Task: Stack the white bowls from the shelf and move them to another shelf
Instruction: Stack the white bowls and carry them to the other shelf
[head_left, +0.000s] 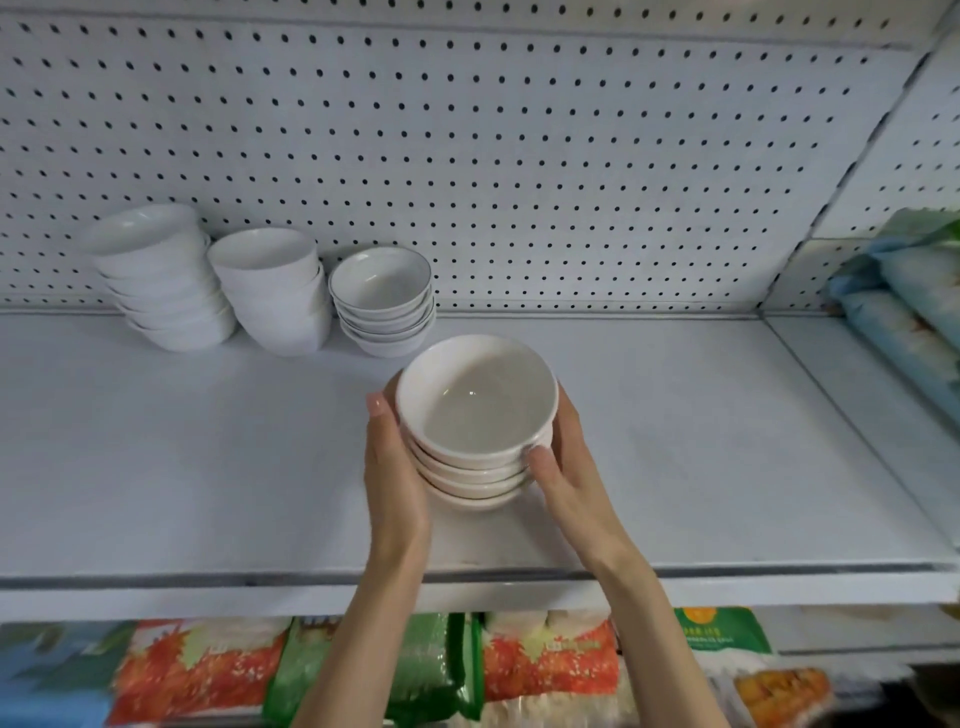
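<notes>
Clasping a stack (475, 415) of white bowls from both sides, the left grip (395, 478) and right grip (569, 478) curl their fingers round its walls, thumbs on the near side. It stands upright over the front middle of the shelf (208, 467); resting or lifted, can't tell. Behind, three more bowl stacks (270, 291) line the pegboard (519, 156). Packets (197, 670) lie below.

White pegboard wall (519, 156) behind white metal shelf (182, 467).
</notes>
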